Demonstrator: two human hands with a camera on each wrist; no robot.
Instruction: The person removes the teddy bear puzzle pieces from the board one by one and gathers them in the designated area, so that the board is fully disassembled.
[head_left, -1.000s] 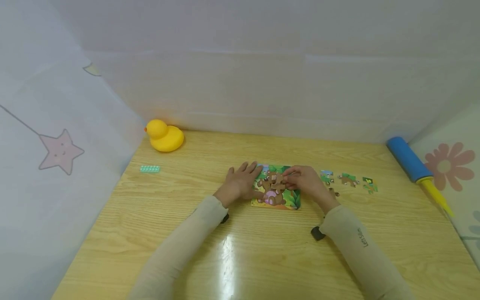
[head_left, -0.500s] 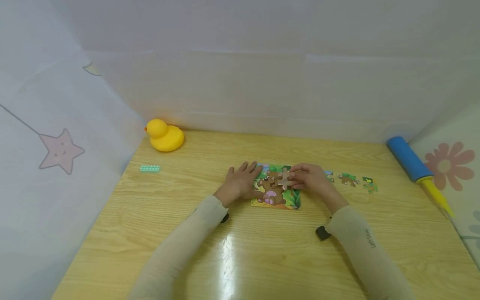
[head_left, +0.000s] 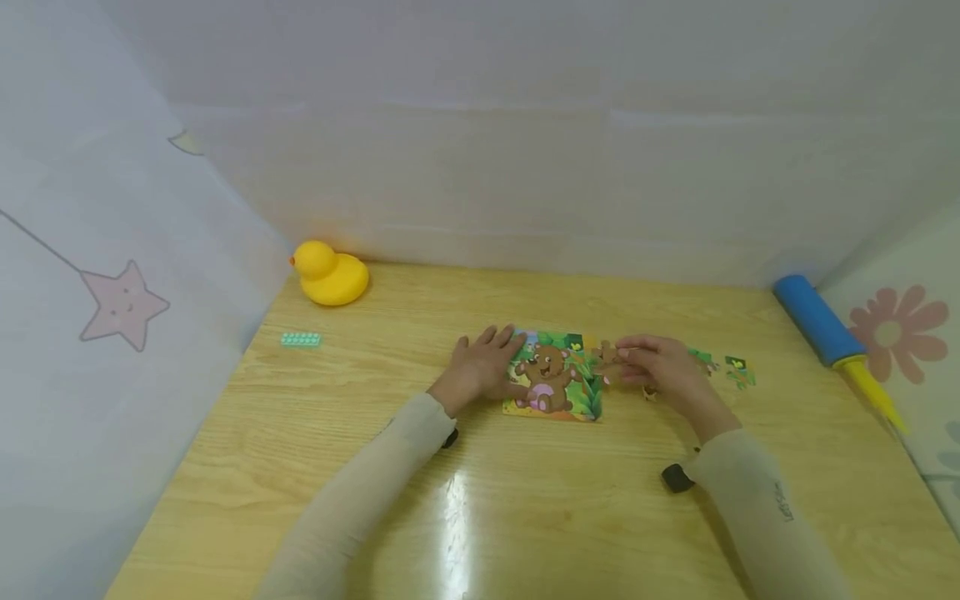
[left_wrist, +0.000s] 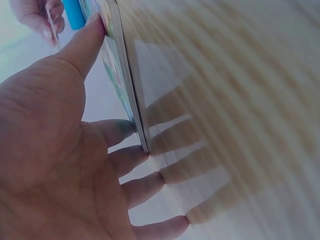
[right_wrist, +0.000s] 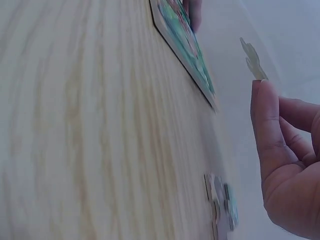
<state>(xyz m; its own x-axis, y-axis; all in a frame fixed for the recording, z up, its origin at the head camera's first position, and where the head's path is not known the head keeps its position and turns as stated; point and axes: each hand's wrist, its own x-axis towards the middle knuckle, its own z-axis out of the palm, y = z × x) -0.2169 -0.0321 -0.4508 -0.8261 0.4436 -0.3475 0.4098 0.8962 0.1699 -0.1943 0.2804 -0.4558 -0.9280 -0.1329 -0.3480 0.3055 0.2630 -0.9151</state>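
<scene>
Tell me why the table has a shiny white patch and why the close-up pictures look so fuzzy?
Head view: the patch is lamp glare on the glossy table, near the camera, in front of the puzzle board. Left wrist view: the left hand is soft, the wood grain smeared. Right wrist view: the grain is streaked too, and the loose pieces are out of focus.

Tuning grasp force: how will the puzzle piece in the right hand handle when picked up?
Probably light and fairly stiff: the right hand holds the puzzle piece by one edge and it stands straight. Thin and flat, so lifting one of the loose pieces off the table likely needs an edge grip.
</scene>
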